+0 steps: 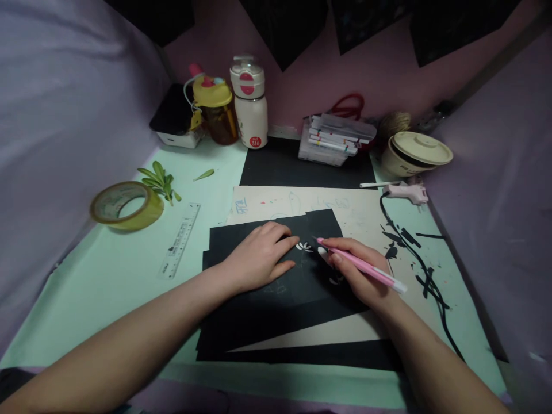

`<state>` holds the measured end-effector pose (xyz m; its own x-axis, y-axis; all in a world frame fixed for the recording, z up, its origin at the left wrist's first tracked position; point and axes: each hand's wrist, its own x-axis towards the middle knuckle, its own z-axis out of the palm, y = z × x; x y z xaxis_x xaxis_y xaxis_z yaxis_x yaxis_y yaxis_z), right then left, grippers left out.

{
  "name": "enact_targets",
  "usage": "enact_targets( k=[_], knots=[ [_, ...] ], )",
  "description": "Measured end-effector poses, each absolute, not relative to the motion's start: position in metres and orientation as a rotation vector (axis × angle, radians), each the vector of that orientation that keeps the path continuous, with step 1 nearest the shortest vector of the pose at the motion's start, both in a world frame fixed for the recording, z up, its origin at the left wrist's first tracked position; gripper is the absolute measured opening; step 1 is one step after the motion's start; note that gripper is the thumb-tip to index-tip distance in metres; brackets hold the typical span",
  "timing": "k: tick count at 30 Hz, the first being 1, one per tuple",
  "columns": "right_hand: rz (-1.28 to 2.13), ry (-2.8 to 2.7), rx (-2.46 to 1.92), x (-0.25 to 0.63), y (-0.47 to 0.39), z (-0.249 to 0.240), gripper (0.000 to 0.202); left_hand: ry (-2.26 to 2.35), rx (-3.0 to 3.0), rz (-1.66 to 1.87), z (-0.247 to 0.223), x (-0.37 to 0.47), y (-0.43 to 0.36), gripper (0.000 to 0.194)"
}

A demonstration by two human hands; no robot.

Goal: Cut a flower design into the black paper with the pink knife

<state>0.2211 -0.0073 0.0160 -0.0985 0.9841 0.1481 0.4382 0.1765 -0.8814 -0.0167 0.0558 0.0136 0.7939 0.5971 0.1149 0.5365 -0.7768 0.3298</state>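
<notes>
A sheet of black paper (254,307) lies on a pale board, with small petal-shaped openings that show white near its right side. Faint drawn lines mark its middle. My left hand (263,256) rests flat on the sheet, fingers spread, just left of the openings. Gripped like a pencil in my right hand (362,270) is a slim pink craft knife (366,265) with a whitish end. Its thin dark tip points left and sits at or just over the paper, right of the petal openings; contact cannot be made out.
Black paper scraps (426,282) and a black cable (431,276) from a pink glue gun (407,191) lie at right. A tape roll (153,210), leaves (158,179) and a clear ruler (183,238) are at left. Bottles (251,118), marker cases (332,141) and a lidded bowl (403,161) stand behind.
</notes>
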Motion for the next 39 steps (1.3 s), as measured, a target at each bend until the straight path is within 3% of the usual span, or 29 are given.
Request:
enact_targets(
  k=[28,32,39],
  knots=[
    [0.893,-1.896,-1.197,0.2216,-0.005,0.0181,0.022,0.827,2.692,0.326,0.0142,-0.0186,0.0597,0.032],
    [0.772,-1.922,-1.256,0.221,-0.0055,0.0158,0.027,0.825,2.699,0.312,0.0137,-0.0184,0.06,0.039],
    [0.383,-2.216,-1.195,0.2198,-0.005,0.0111,0.021,0.83,2.737,0.291,0.0139,-0.0198,0.0612,0.034]
  ],
)
